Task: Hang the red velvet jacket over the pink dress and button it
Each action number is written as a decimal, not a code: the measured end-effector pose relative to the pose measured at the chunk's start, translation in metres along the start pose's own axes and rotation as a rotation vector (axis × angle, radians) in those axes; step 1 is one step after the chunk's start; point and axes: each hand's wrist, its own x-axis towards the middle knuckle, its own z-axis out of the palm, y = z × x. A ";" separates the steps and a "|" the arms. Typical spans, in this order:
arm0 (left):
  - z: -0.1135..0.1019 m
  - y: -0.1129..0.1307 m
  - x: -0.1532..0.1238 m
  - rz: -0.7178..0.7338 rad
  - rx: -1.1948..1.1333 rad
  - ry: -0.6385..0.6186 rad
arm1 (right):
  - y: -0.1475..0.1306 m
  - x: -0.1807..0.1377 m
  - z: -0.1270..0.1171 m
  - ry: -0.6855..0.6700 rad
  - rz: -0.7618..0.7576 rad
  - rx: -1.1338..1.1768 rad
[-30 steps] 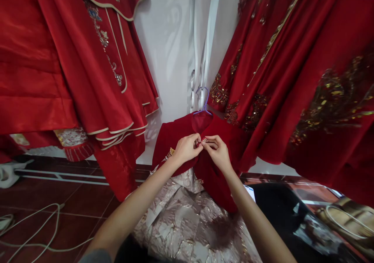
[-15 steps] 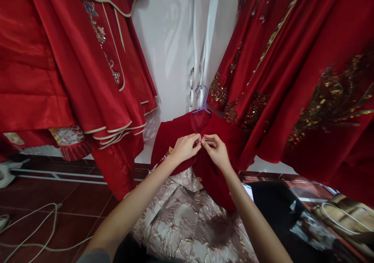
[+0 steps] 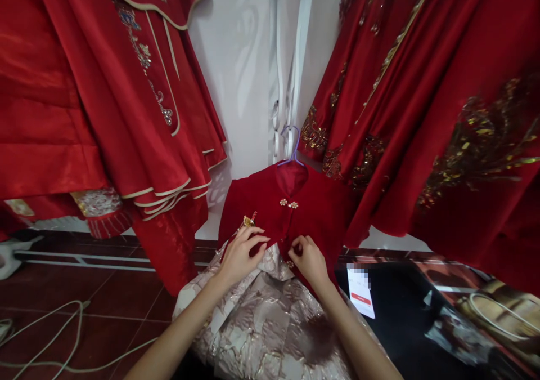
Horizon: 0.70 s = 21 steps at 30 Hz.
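A small red velvet jacket (image 3: 307,211) hangs on a purple hanger (image 3: 292,146) against the white wall. A gold clasp (image 3: 289,204) near its collar is fastened. My left hand (image 3: 242,253) rests on the jacket's lower left front, its fingers stretched out and slightly curled over the cloth. My right hand (image 3: 307,257) pinches the jacket's lower front edge near the middle. A gold brooch (image 3: 248,220) sits on the jacket just above my left hand. Below the jacket spreads a cream and gold brocade skirt (image 3: 261,318).
Red embroidered gowns hang at the left (image 3: 105,98) and at the right (image 3: 434,104). A white cable (image 3: 63,335) lies on the dark red tile floor. A paper tag (image 3: 360,290) lies on black material (image 3: 405,307) at the lower right.
Both hands have dropped from the clasp near the collar to the jacket's lower front edge. The clasp now shows fastened, and the paper tag has come into view.
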 end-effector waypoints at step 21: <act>0.012 0.010 -0.017 -0.008 -0.013 -0.177 | -0.010 0.018 -0.094 -0.368 0.323 1.043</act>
